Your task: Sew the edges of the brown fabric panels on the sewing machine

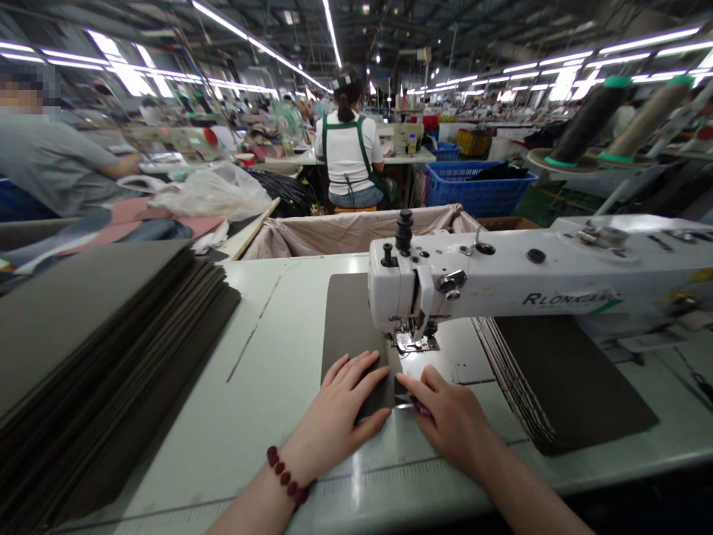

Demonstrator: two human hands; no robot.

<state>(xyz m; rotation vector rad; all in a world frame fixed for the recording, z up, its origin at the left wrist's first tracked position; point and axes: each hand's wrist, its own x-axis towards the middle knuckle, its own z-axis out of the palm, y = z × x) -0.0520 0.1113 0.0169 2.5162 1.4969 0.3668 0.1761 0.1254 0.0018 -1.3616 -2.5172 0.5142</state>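
A dark grey-brown fabric panel [346, 312] lies flat on the sewing table, its right edge along the presser foot [411, 342] of a white sewing machine [479, 279]. My left hand [350, 401], with a dark red bead bracelet at the wrist, rests on the panel, fingers stretched out and slightly apart. Just right of it, my right hand [454, 416] is closed around thread snips [404, 402], mostly hidden in the palm, with shiny blade tips pointing left. Its index finger reaches toward the panel's edge, close below the presser foot.
A tall stack of dark panels [105, 297] stands at the left. More stacked panels [573, 379] lie under the machine arm at right. Beyond the table are a cloth-lined bin [334, 232], a blue crate [473, 189] and a seated person [348, 148]. Thread cones [590, 122] stand at upper right.
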